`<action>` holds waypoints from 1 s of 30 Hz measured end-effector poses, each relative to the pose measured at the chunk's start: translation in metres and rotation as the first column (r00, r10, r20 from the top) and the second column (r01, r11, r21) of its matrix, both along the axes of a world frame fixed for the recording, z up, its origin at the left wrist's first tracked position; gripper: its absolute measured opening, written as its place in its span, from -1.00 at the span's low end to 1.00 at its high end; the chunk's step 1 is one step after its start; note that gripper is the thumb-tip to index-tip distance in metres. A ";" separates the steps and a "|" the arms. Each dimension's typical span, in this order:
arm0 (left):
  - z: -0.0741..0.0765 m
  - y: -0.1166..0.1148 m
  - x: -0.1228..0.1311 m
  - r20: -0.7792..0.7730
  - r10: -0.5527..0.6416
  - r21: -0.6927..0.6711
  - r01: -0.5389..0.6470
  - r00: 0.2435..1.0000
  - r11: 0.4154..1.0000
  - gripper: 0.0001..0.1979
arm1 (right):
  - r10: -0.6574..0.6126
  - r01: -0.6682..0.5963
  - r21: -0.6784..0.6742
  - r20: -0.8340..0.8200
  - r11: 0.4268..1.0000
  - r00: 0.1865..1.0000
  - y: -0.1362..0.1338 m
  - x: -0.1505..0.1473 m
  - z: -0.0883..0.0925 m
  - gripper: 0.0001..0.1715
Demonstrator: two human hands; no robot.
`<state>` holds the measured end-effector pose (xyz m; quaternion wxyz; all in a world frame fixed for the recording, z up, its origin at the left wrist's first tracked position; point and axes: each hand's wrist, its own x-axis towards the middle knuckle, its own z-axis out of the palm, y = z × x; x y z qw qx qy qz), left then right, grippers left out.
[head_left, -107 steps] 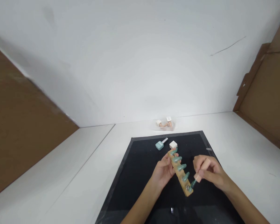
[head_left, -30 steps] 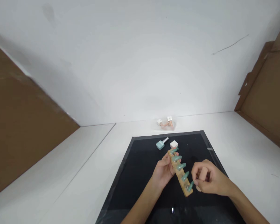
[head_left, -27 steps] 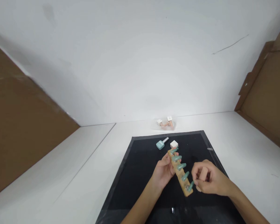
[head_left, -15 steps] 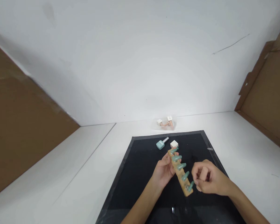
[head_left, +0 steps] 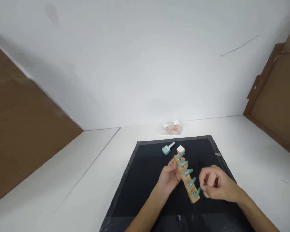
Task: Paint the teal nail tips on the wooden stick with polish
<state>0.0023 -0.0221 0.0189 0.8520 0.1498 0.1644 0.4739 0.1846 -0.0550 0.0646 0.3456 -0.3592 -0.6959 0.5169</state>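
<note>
My left hand (head_left: pixel 169 178) is closed around the upper part of a wooden strip (head_left: pixel 188 187), which slants down to the right above the black mat. Several long teal false nails (head_left: pixel 188 172) stand along the strip on small mounts, pointing right. Just right of its lower end, my right hand (head_left: pixel 218 184) is curled with the fingertips drawn in. A small pinkish block-shaped piece (head_left: pixel 211 179) shows end-on within those fingers; its exact kind is unclear. The right fingertips are close to the lowest nail (head_left: pixel 197 192); whether they touch it I cannot tell.
A teal nail polish bottle (head_left: pixel 166 149) with a silver cap lies on the black mat (head_left: pixel 145 167). Beside it is a white cube-like piece (head_left: pixel 180 149). Behind the mat, a clear tray (head_left: pixel 170 132) holds white-topped pinkish pieces. Cardboard panels (head_left: pixel 26 129) stand at both sides.
Almost everything is unchanged. My right hand has shifted very slightly, staying curled by the strip's lower end.
</note>
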 end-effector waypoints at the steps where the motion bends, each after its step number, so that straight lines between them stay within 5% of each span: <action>1: 0.000 0.000 0.000 0.001 0.004 -0.003 -0.004 1.000 1.000 -0.29 | -0.002 0.002 0.004 0.000 1.000 1.000 0.000 0.000 0.000 -0.93; 16: -0.004 0.001 -0.001 -0.041 0.003 0.008 -0.002 0.999 1.000 -0.56 | -0.001 0.001 -0.003 0.007 1.000 1.000 -0.001 0.001 0.000 -0.92; 30: -0.005 0.001 -0.002 -0.058 0.002 -0.012 -0.002 0.998 1.000 -0.48 | 0.007 -0.007 -0.005 0.008 1.000 1.000 -0.001 0.001 0.001 -0.92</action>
